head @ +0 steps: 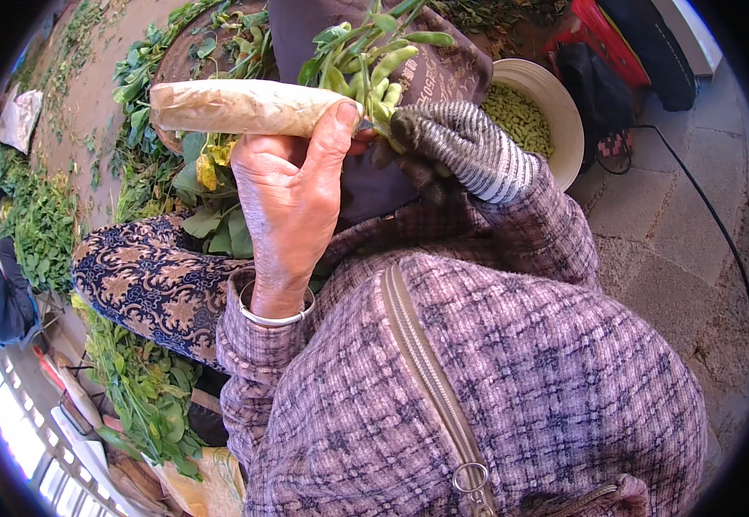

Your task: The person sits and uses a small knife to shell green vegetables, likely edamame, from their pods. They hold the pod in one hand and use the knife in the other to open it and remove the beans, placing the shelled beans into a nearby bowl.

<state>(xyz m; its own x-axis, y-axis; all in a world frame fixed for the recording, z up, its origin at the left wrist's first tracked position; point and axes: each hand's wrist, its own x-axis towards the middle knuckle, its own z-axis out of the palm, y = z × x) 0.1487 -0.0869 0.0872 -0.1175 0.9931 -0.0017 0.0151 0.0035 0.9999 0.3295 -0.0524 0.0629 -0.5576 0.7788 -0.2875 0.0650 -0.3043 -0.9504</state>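
Observation:
My bare left hand [297, 200] grips a long handle wrapped in pale tape or plastic [245, 108]; a short dark piece of its tool shows at the right end, beside a plant stem. In a grey-striped glove, my right hand [465, 148] holds the lower end of a green soybean plant [374, 71]. Plump pods hang in a cluster just above both hands. Behind the plant, a dark printed cloth [442, 74] lies over the lap. To the right, a white bucket [571, 129] contains many picked green pods [518, 119].
A round brown tray or lid [171, 71] bears cut plants at the upper left. Leafy plant heaps [41, 232] lie on the left. Red and black bags [613, 45] stand beyond the bucket, and a black cable [704, 187] crosses the paving. Another person's dark-clothed legs [9, 294] appear far left.

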